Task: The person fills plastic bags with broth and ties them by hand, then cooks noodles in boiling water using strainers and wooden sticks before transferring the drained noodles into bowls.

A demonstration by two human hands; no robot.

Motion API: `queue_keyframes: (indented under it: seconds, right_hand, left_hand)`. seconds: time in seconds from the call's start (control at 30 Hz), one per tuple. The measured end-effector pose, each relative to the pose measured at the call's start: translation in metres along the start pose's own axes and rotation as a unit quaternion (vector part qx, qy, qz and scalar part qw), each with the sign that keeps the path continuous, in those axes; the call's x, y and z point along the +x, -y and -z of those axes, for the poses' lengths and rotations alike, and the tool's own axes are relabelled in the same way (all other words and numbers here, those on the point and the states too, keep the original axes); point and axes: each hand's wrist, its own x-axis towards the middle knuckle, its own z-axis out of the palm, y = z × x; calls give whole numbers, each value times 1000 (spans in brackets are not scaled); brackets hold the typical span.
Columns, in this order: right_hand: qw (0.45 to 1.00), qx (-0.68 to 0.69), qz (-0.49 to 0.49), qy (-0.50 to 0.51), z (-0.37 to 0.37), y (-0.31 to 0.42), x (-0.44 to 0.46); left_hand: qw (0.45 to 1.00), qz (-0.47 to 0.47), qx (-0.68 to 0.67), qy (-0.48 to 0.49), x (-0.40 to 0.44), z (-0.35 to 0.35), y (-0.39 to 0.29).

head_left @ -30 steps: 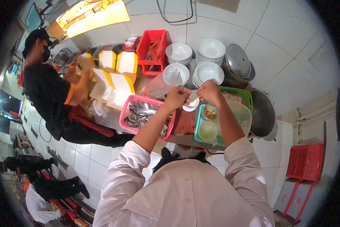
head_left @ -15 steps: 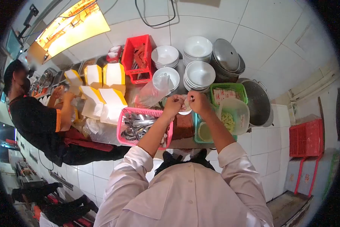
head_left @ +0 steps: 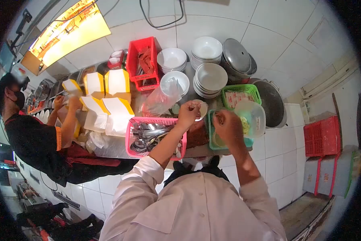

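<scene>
My left hand [head_left: 187,114] is closed, with its fingertips at a small pale round dish [head_left: 203,110] that it appears to grip by the edge. My right hand [head_left: 228,125] is curled, its fingers bunched over a green basket [head_left: 211,136]; anything pinched in them is too small to make out. In that basket are a clear plastic tub [head_left: 250,114] with pale green slices in it and a light green container, partly behind the right hand. Under my left forearm stands a pink basket [head_left: 128,138] full of spoons and forks [head_left: 150,132].
White bowls [head_left: 172,58] are stacked at the back beside a red crate [head_left: 142,64]. Metal pots [head_left: 271,104] and a green basket of packets [head_left: 240,96] stand right. Open yellow-and-white boxes [head_left: 119,116] stand left, near a co-worker [head_left: 31,132]. A clear plastic bag [head_left: 160,100] lies centrally.
My hands have come apart. The right hand has moved right and down over the green basket; the left stays near the middle with the pale dish now more visible.
</scene>
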Motion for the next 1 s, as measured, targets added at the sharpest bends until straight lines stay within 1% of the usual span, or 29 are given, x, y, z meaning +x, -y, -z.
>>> queue_keyframes:
  seconds: [0.03,0.1,0.13,0.2,0.23,0.3,0.33,0.37,0.4,0.47,0.53,0.6,0.63,0.7,0.73,0.77,0.8,0.83,0.9,0.93,1.0]
  right_hand:
    - [999,-7,-35,-11,10,-5,-23]
    - [993,-62,-102,14,21,-22,-73]
    - [993,-64,-102,14,21,-33,-92]
    - [979,-201,24,-17,5,-57,-122]
    - [979,-201,20,-18,-6,-67,-127]
    - [991,-66,-86,-80,-31,-88,-129]
    - [991,-65,-86,-81,-41,-103,-128]
    - [982,37,-185,-8,-46,-117,-126]
    - [948,137,-279,66,-51,-130,-127]
    - [946,150,-280,58,-46,-122,-122]
    - [945,163,-280,51,-44,-123,-120]
    - [971,131,-200,16,-47,-134,-125]
    - [971,131,-198,19,-40,-127,-122]
    - [970,133,-196,58,-10,-97,-112]
    - [970,133,-196,60,-1,-86,-108]
    - [964,162,-201,59,6,-76,-103]
    - [958,190,-206,58,14,-66,-97]
    - [958,189,-207,58,24,-53,-89]
    - [981,78,-163,67,38,-31,-68]
    - [982,77,-163,66,38,-26,-59]
    - [991,2,-111,68,37,-20,-42]
  left_hand:
    - [1000,-8,-4,2,-1,-1,-1]
    - [1000,-3,11,-2,-5,-3,-9]
    - [1000,1,28,-8,-7,-3,-11]
    - [999,4,33,-16,-8,-2,-9]
    - [999,6,38,-24,-9,-2,-7]
    - [1000,-11,15,-13,-4,3,6]
    - [1000,-26,-8,-5,-4,5,11]
    - [1000,-26,-7,-7,-6,6,10]
    - [1000,-16,-3,-7,-8,7,10]
    - [1000,-7,1,-8,-10,7,9]
    - [999,15,-34,-23,-10,8,10]
    - [998,-1,-56,-42,-10,8,15]
    - [995,-17,-76,-58,-10,8,17]
    - [996,-11,-66,-62,-13,9,12]
    - [996,-4,-56,-63,-15,9,10]
    - [996,-3,-57,-63,-17,9,9]
    - [997,-11,-38,-64,-18,9,9]
    - [998,-18,-19,-65,-19,8,9]
    - [997,-32,-19,-68,-20,7,13]
    - [996,-46,-18,-73,-20,7,15]
    - [996,-54,-7,-75,-20,5,13]
